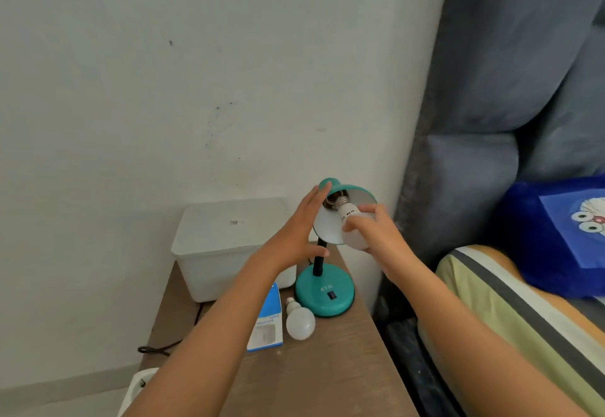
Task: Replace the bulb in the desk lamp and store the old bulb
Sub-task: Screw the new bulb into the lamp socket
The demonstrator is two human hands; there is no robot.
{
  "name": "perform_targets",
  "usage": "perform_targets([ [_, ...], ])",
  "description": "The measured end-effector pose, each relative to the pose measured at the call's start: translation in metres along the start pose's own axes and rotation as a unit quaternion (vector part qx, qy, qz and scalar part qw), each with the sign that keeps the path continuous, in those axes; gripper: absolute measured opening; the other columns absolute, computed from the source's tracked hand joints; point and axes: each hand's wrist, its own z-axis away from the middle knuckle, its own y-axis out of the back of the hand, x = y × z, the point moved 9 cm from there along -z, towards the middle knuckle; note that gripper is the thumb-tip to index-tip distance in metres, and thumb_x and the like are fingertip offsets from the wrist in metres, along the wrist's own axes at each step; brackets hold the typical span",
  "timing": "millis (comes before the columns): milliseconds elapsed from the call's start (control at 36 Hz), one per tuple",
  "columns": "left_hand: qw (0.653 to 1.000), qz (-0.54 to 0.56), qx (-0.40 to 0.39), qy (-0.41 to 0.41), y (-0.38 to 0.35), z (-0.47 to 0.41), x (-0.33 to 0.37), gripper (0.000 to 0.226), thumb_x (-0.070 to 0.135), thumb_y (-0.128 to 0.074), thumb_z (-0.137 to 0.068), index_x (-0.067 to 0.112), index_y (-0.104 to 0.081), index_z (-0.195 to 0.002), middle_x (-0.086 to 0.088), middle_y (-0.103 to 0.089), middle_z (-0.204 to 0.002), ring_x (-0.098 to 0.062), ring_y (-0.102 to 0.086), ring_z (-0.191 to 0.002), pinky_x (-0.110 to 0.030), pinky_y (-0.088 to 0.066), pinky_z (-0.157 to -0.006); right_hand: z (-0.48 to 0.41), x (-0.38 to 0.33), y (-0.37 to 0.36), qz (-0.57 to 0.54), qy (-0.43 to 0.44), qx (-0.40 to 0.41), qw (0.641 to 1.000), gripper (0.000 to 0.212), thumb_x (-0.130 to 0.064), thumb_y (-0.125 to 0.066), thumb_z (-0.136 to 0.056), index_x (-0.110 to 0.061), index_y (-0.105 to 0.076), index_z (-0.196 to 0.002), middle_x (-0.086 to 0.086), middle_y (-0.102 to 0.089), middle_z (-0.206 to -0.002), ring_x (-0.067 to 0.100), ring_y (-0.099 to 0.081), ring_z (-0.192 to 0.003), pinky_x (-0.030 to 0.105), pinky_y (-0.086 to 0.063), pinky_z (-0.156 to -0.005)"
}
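Observation:
A teal desk lamp (324, 295) stands on a wooden bedside table (327, 367), its shade (340, 187) tilted up toward me. My right hand (376, 236) grips a white bulb (348, 217) whose metal screw base sits at the socket inside the shade. My left hand (294, 230) rests flat against the left side of the shade, fingers extended, thumb by the black neck. A second white bulb (299, 321) lies on the table beside the lamp base. Next to it lies a blue and white bulb box (266, 321).
A white lidded plastic container (226, 246) stands at the back of the table against the wall. A black cord (163, 346) hangs off the left edge above a white socket block (140, 384). A bed with a striped sheet (523, 318) and a blue pillow (563, 236) is on the right.

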Motion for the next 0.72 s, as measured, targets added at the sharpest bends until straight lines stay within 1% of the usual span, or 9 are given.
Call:
perform_targets([
  [83, 1.000, -0.001, 0.006, -0.027, -0.001, -0.007, 0.002, 0.117, 0.006, -0.077, -0.072, 0.059, 0.006, -0.133, 0.017, 0.002, -0.157, 0.000, 0.000, -0.143, -0.014, -0.011, -0.110, -0.012, 0.001, -0.005, -0.005, 0.001, 0.006, 1.000, 0.054, -0.018, -0.063, -0.076, -0.017, -0.040, -0.124, 0.009, -0.049, -0.118, 0.025, -0.052, -0.107, 0.045, -0.048, -0.096],
  [167, 0.999, -0.003, 0.010, -0.040, -0.002, -0.011, 0.000, 0.116, 0.004, -0.076, -0.073, 0.061, 0.005, -0.133, 0.024, -0.006, -0.151, 0.006, -0.009, -0.139, -0.002, -0.013, -0.105, -0.026, 0.006, -0.007, -0.016, 0.007, 0.022, 1.000, 0.057, -0.026, -0.064, -0.078, -0.014, -0.039, -0.128, 0.009, -0.051, -0.123, 0.024, -0.053, -0.111, 0.046, -0.047, -0.098],
  [306, 0.998, -0.011, 0.021, -0.051, -0.001, -0.014, -0.003, 0.110, 0.007, -0.076, -0.076, 0.058, 0.001, -0.136, 0.021, -0.016, -0.147, 0.006, -0.019, -0.135, -0.002, -0.018, -0.105, -0.035, 0.009, -0.013, -0.028, 0.019, 0.035, 0.999, 0.053, -0.028, -0.059, -0.085, -0.011, -0.038, -0.130, 0.005, -0.051, -0.114, 0.020, -0.052, -0.102, 0.034, -0.048, -0.085],
  [389, 0.998, -0.007, 0.024, -0.059, -0.001, -0.014, -0.002, 0.106, 0.007, -0.076, -0.074, 0.056, -0.005, -0.136, 0.019, -0.023, -0.144, 0.005, -0.025, -0.132, -0.005, -0.022, -0.106, -0.039, 0.018, -0.021, -0.159, -0.047, 0.020, 0.986, 0.049, -0.027, -0.057, -0.085, -0.007, -0.041, -0.126, 0.008, -0.053, -0.111, 0.020, -0.054, -0.098, 0.041, -0.054, -0.084],
  [500, 0.997, 0.001, 0.036, -0.063, 0.002, -0.012, -0.003, 0.105, 0.006, -0.077, -0.072, 0.056, -0.009, -0.134, 0.021, -0.023, -0.143, 0.009, -0.024, -0.129, -0.002, -0.021, -0.104, -0.039, 0.017, -0.029, -0.323, -0.065, -0.027, 0.944, 0.046, -0.017, -0.055, -0.082, -0.007, -0.045, -0.126, 0.011, -0.053, -0.118, 0.025, -0.052, -0.110, 0.035, -0.053, -0.074],
  [556, 0.997, 0.003, 0.038, -0.065, 0.003, -0.012, -0.003, 0.104, 0.006, -0.077, -0.072, 0.055, -0.010, -0.134, 0.020, -0.024, -0.142, 0.009, -0.025, -0.128, -0.002, -0.022, -0.103, -0.040, 0.019, -0.030, -0.295, -0.044, -0.019, 0.954, 0.050, -0.016, -0.058, -0.079, -0.007, -0.041, -0.125, 0.012, -0.049, -0.124, 0.026, -0.050, -0.113, 0.037, -0.053, -0.081],
  [611, 0.997, 0.005, 0.039, -0.066, 0.002, -0.012, -0.003, 0.103, 0.005, -0.077, -0.072, 0.054, -0.011, -0.135, 0.019, -0.026, -0.142, 0.009, -0.026, -0.128, -0.002, -0.023, -0.103, -0.036, 0.019, -0.021, -0.166, -0.001, 0.042, 0.985, 0.044, -0.019, -0.060, -0.081, -0.014, -0.037, -0.119, 0.010, -0.049, -0.121, 0.023, -0.052, -0.108, 0.042, -0.052, -0.090],
  [667, 0.997, 0.008, 0.044, -0.070, 0.002, -0.012, -0.003, 0.101, 0.005, -0.077, -0.073, 0.050, -0.012, -0.136, 0.018, -0.026, -0.142, 0.008, -0.027, -0.128, -0.004, -0.024, -0.104, -0.029, 0.011, -0.015, -0.078, 0.070, 0.097, 0.990, 0.034, -0.027, -0.058, -0.086, -0.019, -0.037, -0.112, 0.006, -0.051, -0.117, 0.021, -0.056, -0.103, 0.039, -0.055, -0.086],
  [722, 0.996, 0.010, 0.047, -0.069, 0.002, -0.011, -0.003, 0.098, 0.008, -0.077, -0.073, 0.047, -0.013, -0.138, 0.018, -0.026, -0.143, 0.006, -0.027, -0.130, -0.009, -0.026, -0.107, -0.024, 0.015, -0.017, -0.117, 0.053, 0.103, 0.986, 0.030, -0.036, -0.050, -0.091, -0.021, -0.037, -0.113, 0.007, -0.052, -0.116, 0.023, -0.062, -0.097, 0.036, -0.057, -0.079],
])
